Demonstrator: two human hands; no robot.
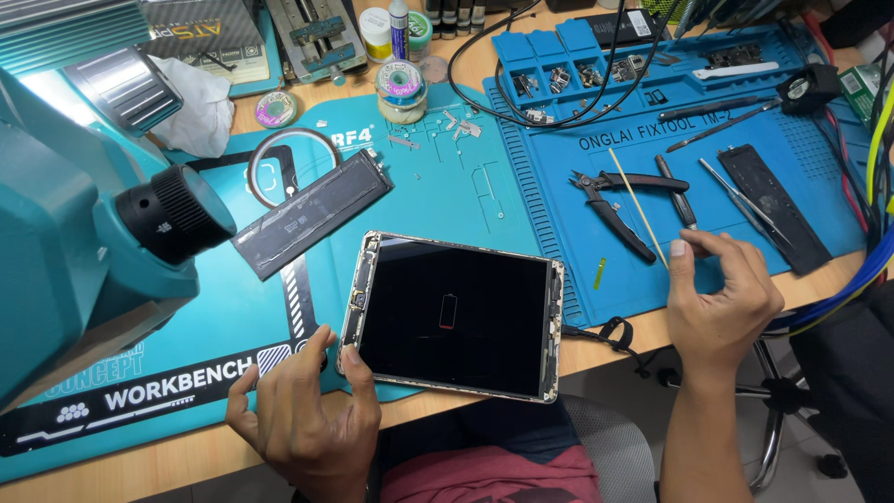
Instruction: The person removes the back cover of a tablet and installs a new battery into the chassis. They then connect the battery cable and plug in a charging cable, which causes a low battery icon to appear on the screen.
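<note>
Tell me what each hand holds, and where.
Right hand pinches a thin wooden stick at its lower end. Left hand steadies the tablet at its near-left corner.

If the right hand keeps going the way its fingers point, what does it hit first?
Probably the thin wooden stick pinched at the right hand's fingertips; beyond that, the black-handled cutters on the blue mat. Depth is unclear.
</note>
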